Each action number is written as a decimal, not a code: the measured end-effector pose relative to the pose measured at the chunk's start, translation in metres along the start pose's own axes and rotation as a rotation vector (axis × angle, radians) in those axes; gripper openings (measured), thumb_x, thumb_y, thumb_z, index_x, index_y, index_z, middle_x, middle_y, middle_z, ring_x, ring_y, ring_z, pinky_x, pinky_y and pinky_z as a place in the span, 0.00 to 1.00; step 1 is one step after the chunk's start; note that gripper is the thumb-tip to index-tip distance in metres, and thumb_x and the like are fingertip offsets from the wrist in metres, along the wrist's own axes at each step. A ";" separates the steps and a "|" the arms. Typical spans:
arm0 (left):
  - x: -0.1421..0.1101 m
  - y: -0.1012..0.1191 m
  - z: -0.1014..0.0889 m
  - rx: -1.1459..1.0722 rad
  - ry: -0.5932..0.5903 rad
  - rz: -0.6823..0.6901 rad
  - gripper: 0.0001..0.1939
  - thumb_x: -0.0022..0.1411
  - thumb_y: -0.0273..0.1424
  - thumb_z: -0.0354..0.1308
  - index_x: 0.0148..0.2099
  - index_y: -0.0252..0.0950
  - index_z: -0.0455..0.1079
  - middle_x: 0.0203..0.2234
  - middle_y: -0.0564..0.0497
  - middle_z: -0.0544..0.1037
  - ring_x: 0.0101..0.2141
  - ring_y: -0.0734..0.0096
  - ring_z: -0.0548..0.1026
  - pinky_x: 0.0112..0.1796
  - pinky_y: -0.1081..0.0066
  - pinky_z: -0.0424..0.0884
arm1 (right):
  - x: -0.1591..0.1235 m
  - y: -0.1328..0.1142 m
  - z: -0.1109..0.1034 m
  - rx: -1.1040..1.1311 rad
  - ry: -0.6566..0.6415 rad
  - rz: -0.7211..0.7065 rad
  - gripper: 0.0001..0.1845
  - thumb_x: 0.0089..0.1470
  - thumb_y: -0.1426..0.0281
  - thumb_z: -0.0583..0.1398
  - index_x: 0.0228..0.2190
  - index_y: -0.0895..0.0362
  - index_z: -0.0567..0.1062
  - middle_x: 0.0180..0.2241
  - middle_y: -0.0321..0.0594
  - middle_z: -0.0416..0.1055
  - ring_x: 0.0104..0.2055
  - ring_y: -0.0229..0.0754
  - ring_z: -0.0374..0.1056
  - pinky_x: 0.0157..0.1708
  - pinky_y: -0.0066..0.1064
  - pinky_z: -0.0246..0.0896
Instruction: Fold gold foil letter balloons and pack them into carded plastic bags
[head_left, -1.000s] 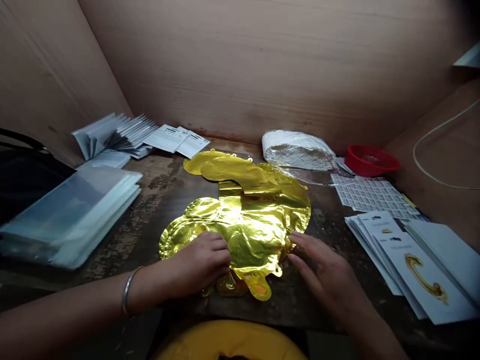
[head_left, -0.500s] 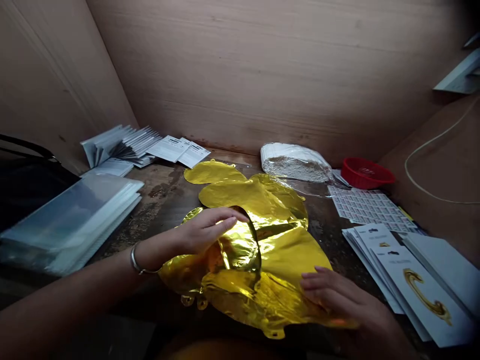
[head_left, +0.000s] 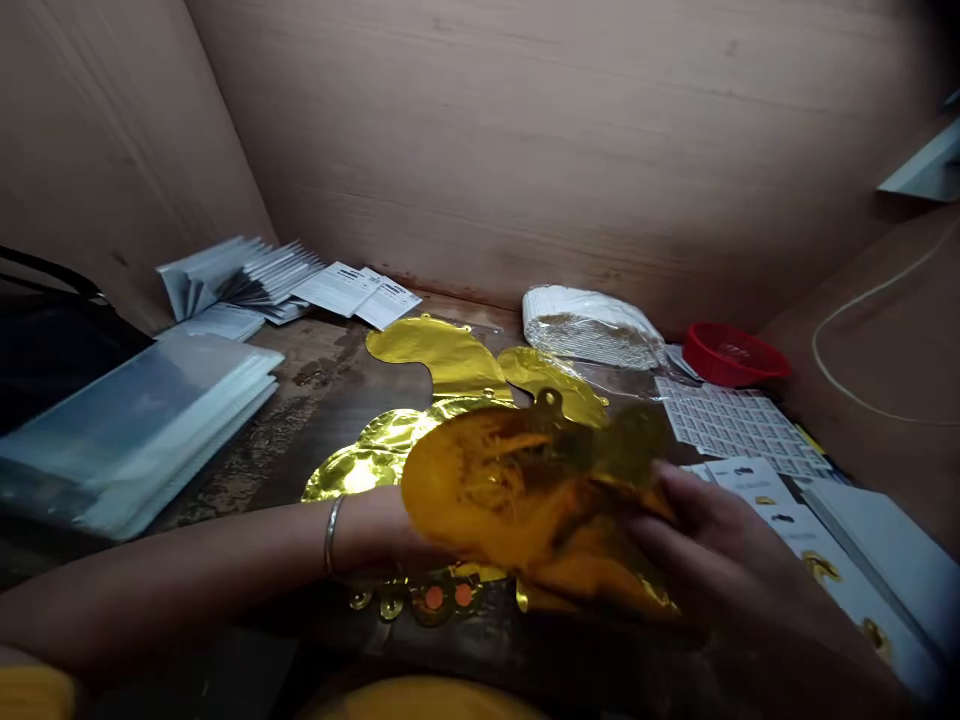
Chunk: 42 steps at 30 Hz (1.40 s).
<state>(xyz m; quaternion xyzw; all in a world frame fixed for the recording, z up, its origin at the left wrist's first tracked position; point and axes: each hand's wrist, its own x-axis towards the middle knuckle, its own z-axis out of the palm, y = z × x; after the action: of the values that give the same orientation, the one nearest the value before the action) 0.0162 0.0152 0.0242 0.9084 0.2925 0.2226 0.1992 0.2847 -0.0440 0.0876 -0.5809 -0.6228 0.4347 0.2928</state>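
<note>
A flat gold foil balloon (head_left: 487, 490) is raised off the table and bent over, blurred by motion. My right hand (head_left: 720, 550) pinches its right side between thumb and fingers. Behind and beneath the balloon's left part lies my left hand (head_left: 386, 530), with a metal bangle at the wrist; its fingers are hidden. More gold foil balloons (head_left: 465, 365) lie flat on the table beyond, one curved like a letter. Close to the left wrist are shiny gold lobes (head_left: 360, 470) and small tabs with holes, two orange dots (head_left: 448, 597) among them.
On the left, clear plastic sleeves (head_left: 142, 430) are stacked, with white folded cards (head_left: 240, 280) behind. At the back sit a wrapped white bundle (head_left: 592, 325) and a red basket (head_left: 735, 355). Sticker sheets (head_left: 739, 420) and printed cards (head_left: 817, 560) lie right. Wooden panels surround the table.
My right hand has lifted the front foil balloon and folded it up leftward over my left hand. My left hand has moved down and right, from above the foil to beneath it.
</note>
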 end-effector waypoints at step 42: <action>-0.064 -0.008 0.017 0.289 -0.195 -0.194 0.39 0.68 0.50 0.41 0.67 0.23 0.51 0.65 0.30 0.52 0.65 0.44 0.49 0.61 0.51 0.51 | 0.046 0.075 0.093 -1.131 -0.029 -0.526 0.27 0.63 0.65 0.49 0.61 0.59 0.63 0.64 0.47 0.55 0.64 0.55 0.53 0.55 0.51 0.63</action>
<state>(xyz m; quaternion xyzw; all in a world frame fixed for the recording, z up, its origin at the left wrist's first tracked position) -0.0248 -0.0220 -0.0123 0.9125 0.3867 0.0689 0.1144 0.2316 -0.0217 -0.0272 -0.4673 -0.8827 -0.0413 0.0286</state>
